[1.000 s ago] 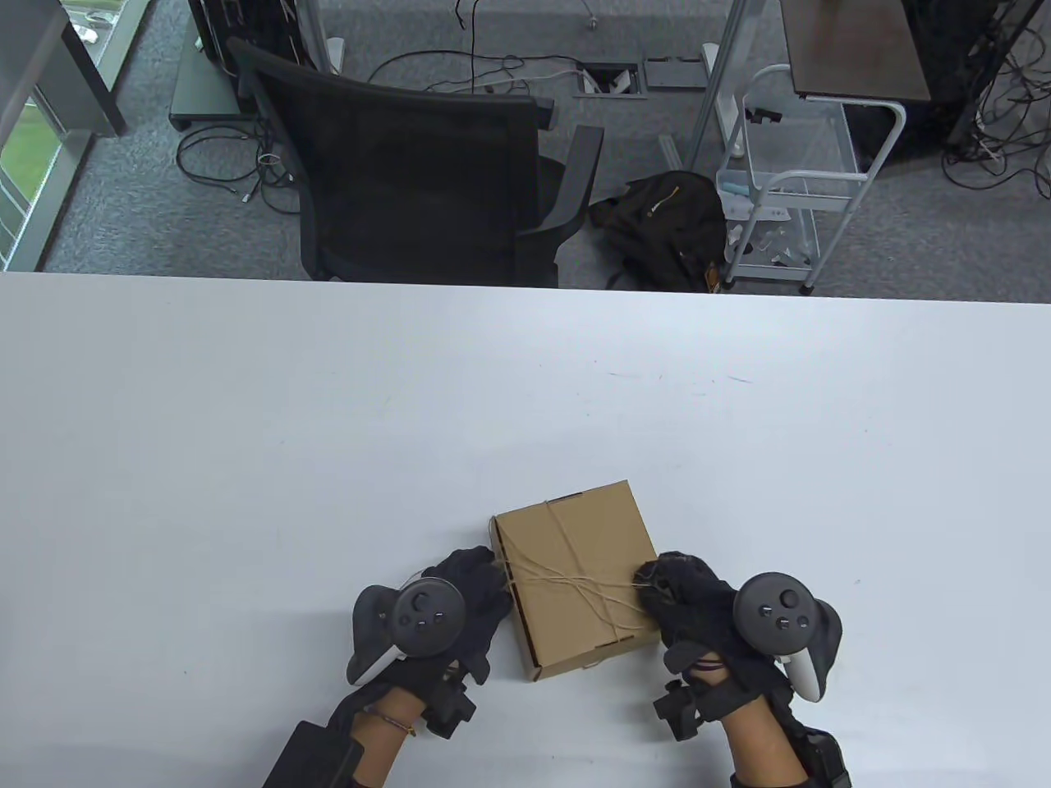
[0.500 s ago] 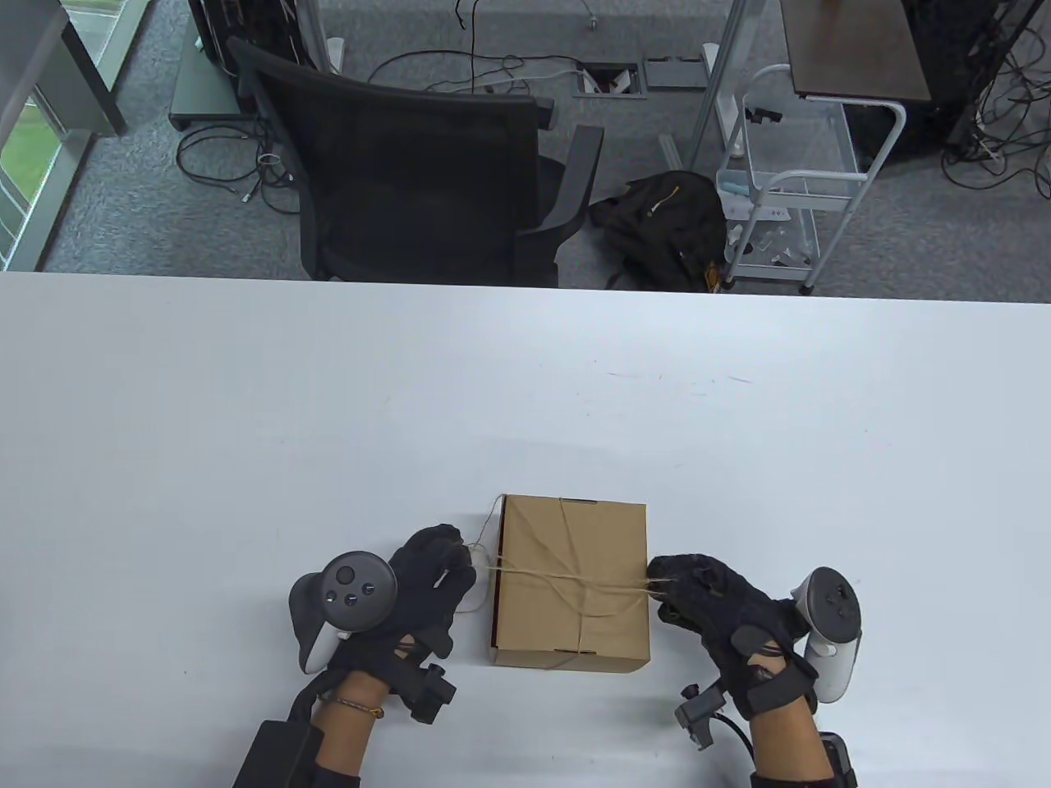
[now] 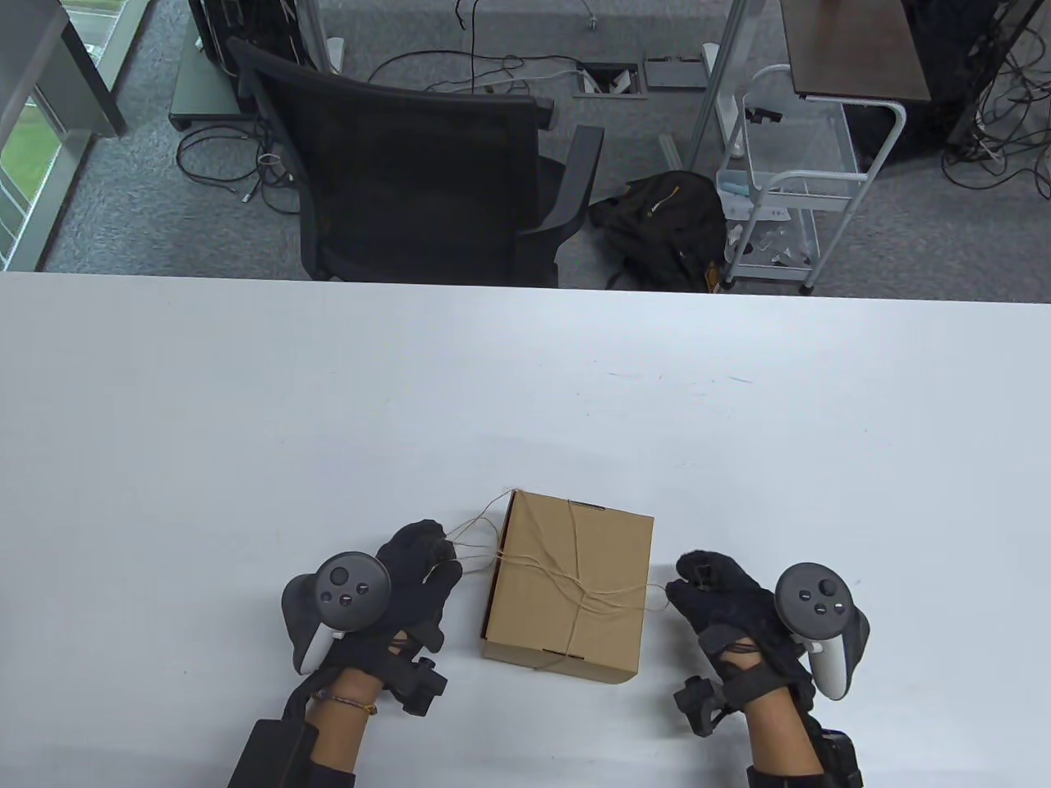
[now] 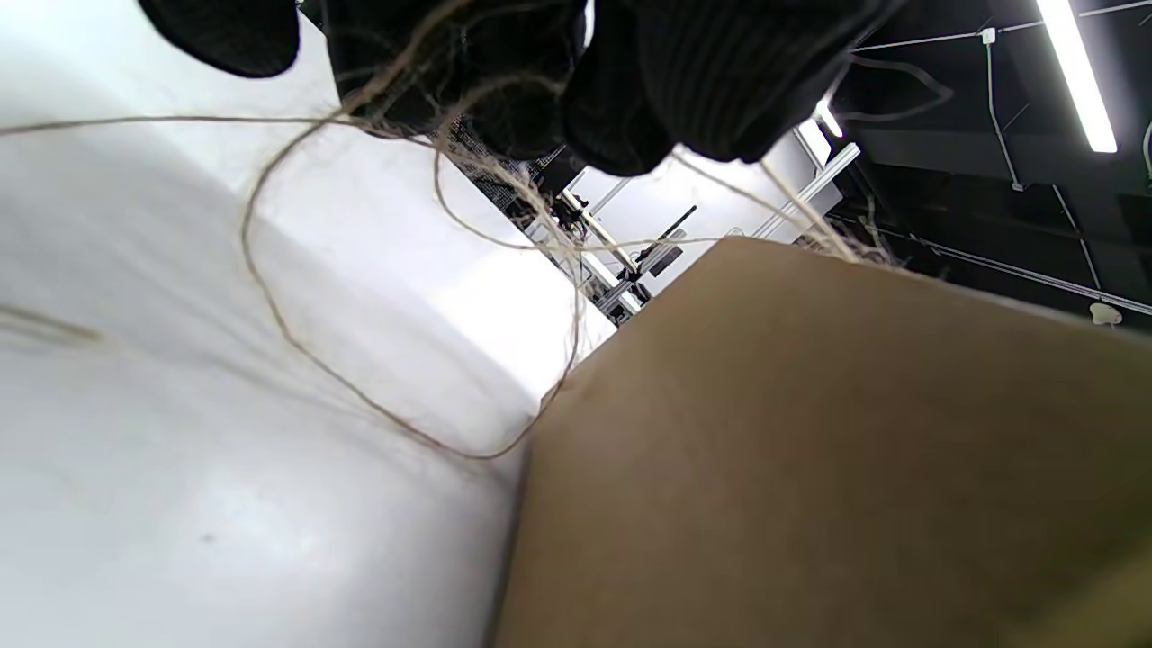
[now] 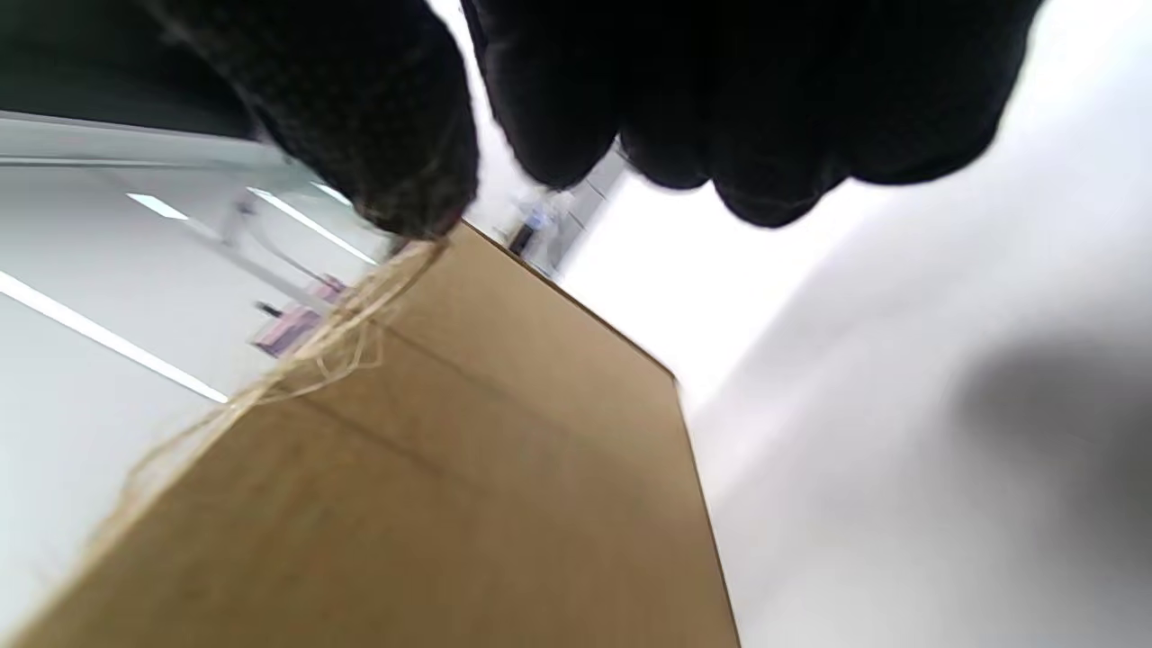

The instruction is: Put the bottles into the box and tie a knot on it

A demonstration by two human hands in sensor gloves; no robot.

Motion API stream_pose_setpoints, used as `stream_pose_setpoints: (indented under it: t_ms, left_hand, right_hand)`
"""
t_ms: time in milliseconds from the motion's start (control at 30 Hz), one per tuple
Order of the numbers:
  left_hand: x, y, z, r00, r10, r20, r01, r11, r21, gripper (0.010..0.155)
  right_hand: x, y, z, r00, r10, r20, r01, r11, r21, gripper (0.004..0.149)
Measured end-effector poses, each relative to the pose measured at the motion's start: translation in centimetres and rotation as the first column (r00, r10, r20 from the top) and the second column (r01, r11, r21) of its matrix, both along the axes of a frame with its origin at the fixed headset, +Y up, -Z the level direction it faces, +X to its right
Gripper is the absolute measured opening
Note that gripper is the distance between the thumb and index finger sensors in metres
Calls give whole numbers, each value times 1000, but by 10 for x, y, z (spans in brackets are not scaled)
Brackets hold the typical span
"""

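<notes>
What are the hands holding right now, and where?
Each pinches a twine end: left hand left of the cardboard box, right hand to its right.

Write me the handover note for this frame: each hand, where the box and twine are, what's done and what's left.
Left hand: pinches loose twine strands left of the box.
Right hand: pinches a twine end at the box's right edge.
Cardboard box: closed, on the white table between the hands. No bottles in view, presumably inside.
Twine: wrapped lengthwise and crosswise, crossing on the lid.
Done: box closed and wrapped.
Left: pull the crossing tight and finish the knot; whether it already holds cannot be told.
</notes>
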State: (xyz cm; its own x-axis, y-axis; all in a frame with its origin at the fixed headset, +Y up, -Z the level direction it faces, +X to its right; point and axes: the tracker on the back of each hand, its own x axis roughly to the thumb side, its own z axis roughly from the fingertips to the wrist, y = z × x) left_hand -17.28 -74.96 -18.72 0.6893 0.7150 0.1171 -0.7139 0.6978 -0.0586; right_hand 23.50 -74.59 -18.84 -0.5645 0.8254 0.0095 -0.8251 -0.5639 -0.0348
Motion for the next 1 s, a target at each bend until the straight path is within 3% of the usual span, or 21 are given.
stream_pose_setpoints:
  t_ms: [67,133,200,300,433,500,567,733,1000]
  left_hand:
    - [1,0,0,1000,-15,1,15,1000,3,47]
    - [2,0,0,1000,-21,7,21,1000,2,47]
    - [4,0,0,1000,-19,12,19,1000,2,47]
    - [7,-1,1,999,-33,25,33,999,3,47]
    - [10,-2,3,998,-45,37,45,999,7,48]
    - [13,-2,4,998,-33,47,33,999,8,49]
    - [17,-1,5,998,-8,60,8,1000,2,55]
    - [35,6,9,997,37,67,-36,999,-25,75]
    - [57,11,9,998,-43,53,48,994,-95,107]
  right_hand:
    - [-7,14,4,998,66,-8,-64,984,164,63]
    - [-15,29,11,990,119,-71,-87,934,346,49]
    - [-26,39,16,961,177,-215,-65,895,442,38]
    - [-45,38,21,927,176,-332,-36,921,389,42]
    - [-58,27,19,878,395,-270,-292,890,351,45]
    - [-57,24,18,907,300,-294,-199,923,329,44]
    - [-59,20,16,915,279,-292,-199,941,275,38]
    - [-70,18,18,869,347,-353,-224,912,345,41]
    - [-88,19,26,781,507,-364,-322,827,461,43]
